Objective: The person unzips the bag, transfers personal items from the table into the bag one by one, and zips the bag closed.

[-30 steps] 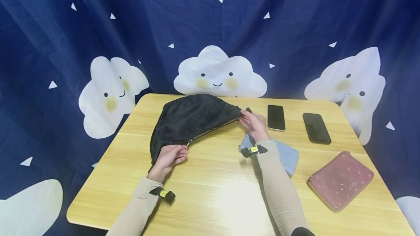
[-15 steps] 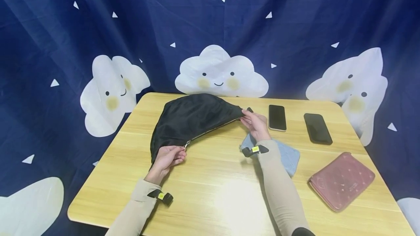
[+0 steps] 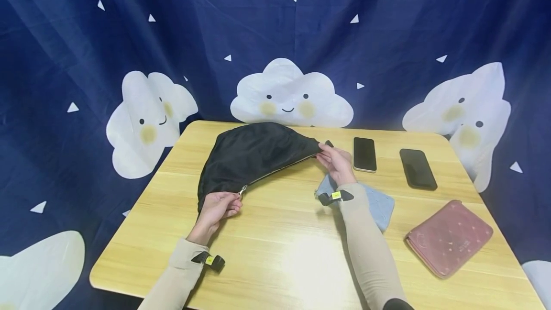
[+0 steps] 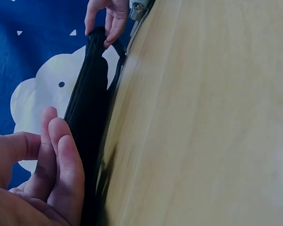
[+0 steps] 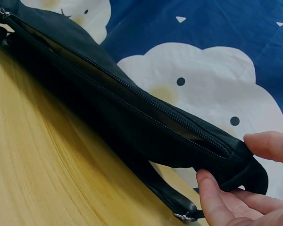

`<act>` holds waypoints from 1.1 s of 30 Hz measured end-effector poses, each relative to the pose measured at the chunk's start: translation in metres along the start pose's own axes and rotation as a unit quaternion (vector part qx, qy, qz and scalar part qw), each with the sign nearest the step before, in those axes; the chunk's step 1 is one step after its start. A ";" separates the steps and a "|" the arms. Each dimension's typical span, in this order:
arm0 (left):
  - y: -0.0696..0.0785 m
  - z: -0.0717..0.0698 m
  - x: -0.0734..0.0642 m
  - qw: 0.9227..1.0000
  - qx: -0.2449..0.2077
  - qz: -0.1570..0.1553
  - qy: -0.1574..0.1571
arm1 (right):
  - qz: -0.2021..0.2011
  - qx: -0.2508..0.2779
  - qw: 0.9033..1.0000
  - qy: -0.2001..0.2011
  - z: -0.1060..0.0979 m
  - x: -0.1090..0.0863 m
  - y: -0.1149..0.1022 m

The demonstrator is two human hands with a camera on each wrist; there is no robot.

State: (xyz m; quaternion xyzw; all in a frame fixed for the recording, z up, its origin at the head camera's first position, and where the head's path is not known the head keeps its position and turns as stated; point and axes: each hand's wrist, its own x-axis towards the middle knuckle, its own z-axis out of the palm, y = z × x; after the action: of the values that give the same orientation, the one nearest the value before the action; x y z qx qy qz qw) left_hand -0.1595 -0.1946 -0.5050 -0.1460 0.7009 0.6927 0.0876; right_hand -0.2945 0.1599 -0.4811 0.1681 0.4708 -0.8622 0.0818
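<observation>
A black fabric bag [image 3: 258, 154] lies at the back left of the table, its zip edge facing me. My left hand [image 3: 217, 209] pinches the metal zipper pull [image 3: 242, 190] near the bag's left end. With thumb and fingers, my right hand [image 3: 336, 162] grips the bag's narrow right end. In the right wrist view the zipper [image 5: 146, 106] is parted from that end up to the slider at the upper left, and a brownish lining shows inside. A strap with a metal buckle [image 5: 185, 216] hangs below it. In the left wrist view my left fingers [image 4: 68, 165] hide the pull.
Under my right forearm lies a light blue pouch [image 3: 379, 204], partly hidden. Two dark phones stand out at the back right: one phone [image 3: 364, 154] close to my right hand, another phone [image 3: 418, 169] farther right. A pink zipped pouch [image 3: 449, 238] lies near the table's right edge.
My left hand has slid a little to the left with the zipper pull, and the parted stretch of zip has lengthened. My right hand keeps its hold on the bag's right end.
</observation>
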 end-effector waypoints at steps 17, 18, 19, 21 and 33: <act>0.001 -0.008 -0.013 0.999 0.037 0.031 0.025 | 0.010 -0.010 1.000 -0.007 -0.002 -0.002 -0.001; 0.001 -0.009 -0.014 0.998 0.039 0.032 0.028 | 0.009 -0.010 1.000 -0.007 -0.002 -0.002 -0.001; 0.001 -0.010 -0.015 0.998 0.042 0.033 0.032 | 0.009 -0.007 1.000 -0.006 -0.002 -0.002 -0.001; 0.001 -0.011 -0.017 0.998 0.044 0.036 0.037 | 0.009 -0.004 1.000 -0.006 -0.003 -0.001 -0.001; 0.000 -0.016 -0.026 0.997 0.044 0.042 0.040 | 0.019 -0.012 1.000 -0.010 -0.003 0.000 -0.003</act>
State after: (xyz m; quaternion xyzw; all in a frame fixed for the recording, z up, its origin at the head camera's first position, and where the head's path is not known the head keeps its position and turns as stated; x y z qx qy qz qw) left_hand -0.1341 -0.2083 -0.4963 -0.1402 0.7390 0.6580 0.0363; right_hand -0.2953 0.1637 -0.4802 0.1672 0.4771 -0.8563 0.1052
